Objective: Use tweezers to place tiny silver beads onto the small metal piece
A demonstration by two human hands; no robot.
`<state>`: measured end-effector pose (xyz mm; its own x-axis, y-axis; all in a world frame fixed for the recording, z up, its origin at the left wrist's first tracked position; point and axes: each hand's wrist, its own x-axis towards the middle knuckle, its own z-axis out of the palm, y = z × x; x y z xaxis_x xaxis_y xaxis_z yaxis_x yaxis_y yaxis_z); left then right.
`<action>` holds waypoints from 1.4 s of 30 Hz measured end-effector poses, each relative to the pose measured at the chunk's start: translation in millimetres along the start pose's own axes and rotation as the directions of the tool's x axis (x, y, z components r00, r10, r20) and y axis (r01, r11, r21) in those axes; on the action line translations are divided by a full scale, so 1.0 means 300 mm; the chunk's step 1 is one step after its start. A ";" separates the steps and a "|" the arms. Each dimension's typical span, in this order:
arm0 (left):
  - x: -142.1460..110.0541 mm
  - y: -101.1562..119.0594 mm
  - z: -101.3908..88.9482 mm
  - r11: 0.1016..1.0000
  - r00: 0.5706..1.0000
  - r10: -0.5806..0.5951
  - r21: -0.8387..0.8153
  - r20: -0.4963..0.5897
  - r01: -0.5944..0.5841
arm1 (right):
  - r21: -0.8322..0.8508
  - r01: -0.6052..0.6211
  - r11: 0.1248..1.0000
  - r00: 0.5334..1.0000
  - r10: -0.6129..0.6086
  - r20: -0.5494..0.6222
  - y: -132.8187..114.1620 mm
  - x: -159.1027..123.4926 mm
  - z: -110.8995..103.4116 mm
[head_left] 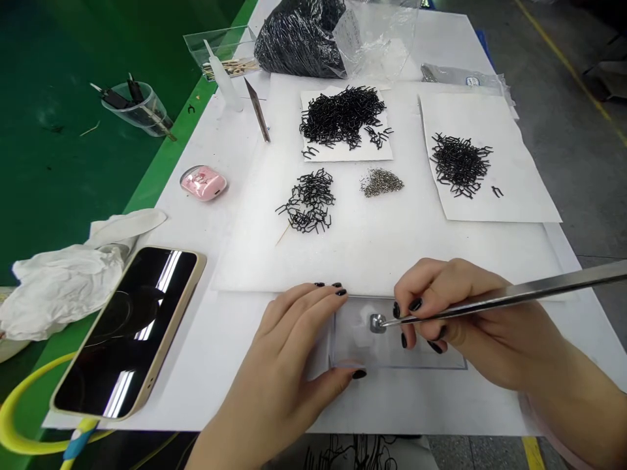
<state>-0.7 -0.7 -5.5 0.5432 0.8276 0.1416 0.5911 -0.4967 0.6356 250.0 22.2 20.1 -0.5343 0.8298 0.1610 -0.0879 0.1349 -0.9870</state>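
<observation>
My left hand lies on the white table, fingers curled round the left edge of a clear plastic plate, steadying it. My right hand pinches long metal tweezers whose tips touch a small round silver part lying on the plate. Beyond the plate, on white paper, sit a loose heap of small black bent clips and a little mound of tiny silver pieces. Two larger piles of black clips rest on separate sheets, one in the middle and one at the right.
A phone lies face up at the left, next to crumpled white cloth. A pink earbud case, a glue bottle, a clear box of sticks, a cup of tools and a bag of black clips stand farther back.
</observation>
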 end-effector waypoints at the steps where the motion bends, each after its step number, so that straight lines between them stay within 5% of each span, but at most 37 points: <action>1: 0.001 0.000 0.001 1.000 1.000 0.003 0.003 -0.002 -0.003 | 0.006 -0.002 1.000 1.000 0.002 -0.002 0.001 0.000 0.001; 31: 0.007 0.004 -0.002 1.000 0.999 0.030 0.000 -0.018 -0.030 | -0.045 -0.007 0.999 1.000 0.006 -0.006 -0.009 -0.010 -0.003; 36: 0.002 0.003 0.004 0.999 1.000 0.014 -0.036 -0.020 -0.015 | 0.007 0.022 1.000 0.993 -0.021 -0.118 -0.036 -0.001 -0.002; 39: -0.002 0.005 0.009 0.998 1.000 0.014 -0.059 -0.018 -0.015 | -0.121 0.046 0.992 0.974 -0.071 -0.216 -0.080 0.057 0.008; 42: 0.001 0.004 0.011 0.998 0.999 0.029 -0.058 -0.033 -0.031 | -0.332 -0.025 0.943 0.985 -0.033 -0.168 -0.116 0.173 0.039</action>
<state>2.2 -1.8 -7.1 0.5406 0.8207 0.1848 0.5383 -0.5063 0.6737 215.4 54.2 62.6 -0.3826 0.9040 0.1908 0.2098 0.2862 -0.9349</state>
